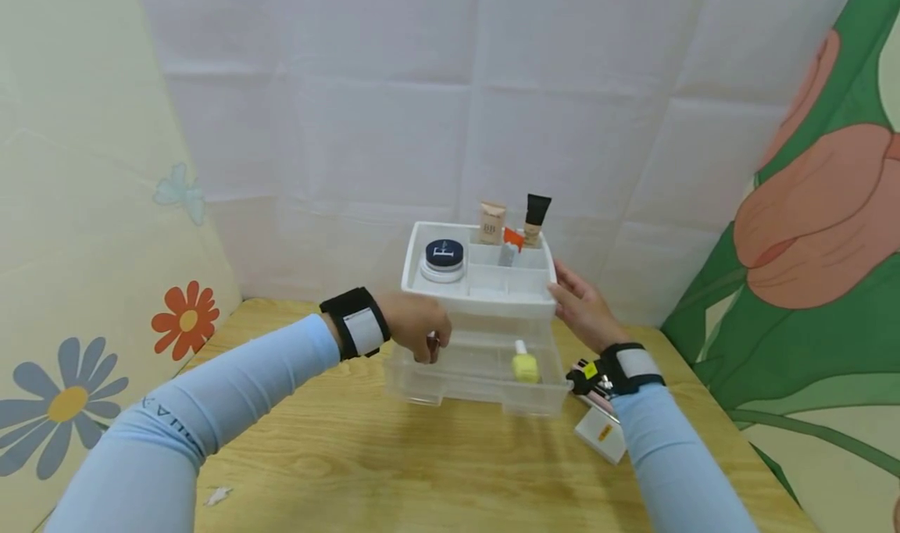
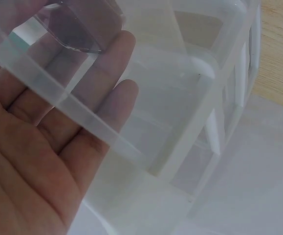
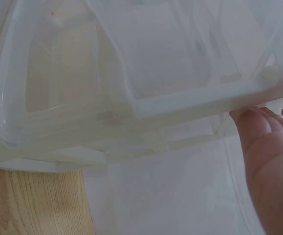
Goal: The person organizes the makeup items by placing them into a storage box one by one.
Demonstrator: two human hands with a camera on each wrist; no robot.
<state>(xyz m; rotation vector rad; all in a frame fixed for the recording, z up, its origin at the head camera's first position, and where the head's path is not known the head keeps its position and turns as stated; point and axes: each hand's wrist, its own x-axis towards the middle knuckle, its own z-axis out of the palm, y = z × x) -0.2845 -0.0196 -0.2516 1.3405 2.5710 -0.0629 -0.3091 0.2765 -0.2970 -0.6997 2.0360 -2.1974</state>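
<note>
Left hand (image 1: 418, 322) pinches 1 dark-red glassy bottle (image 2: 82, 24) at 1 pulled-out clear drawer (image 1: 471, 388). 1 white organizer (image 1: 478, 306) between hands. Up-right of left hand: 1 navy-lidded jar (image 1: 444, 253), 1 BB cream tube (image 1: 491, 222), 1 orange-topped item (image 1: 512, 241). Nearer right hand: 1 yellow-green nail polish bottle (image 1: 525, 367) in drawer, 1 black-capped tube (image 1: 537, 217). Right hand (image 1: 587, 306) not clenched, fingers touching organizer's right side. 1 white box (image 1: 601, 433) below it.
</note>
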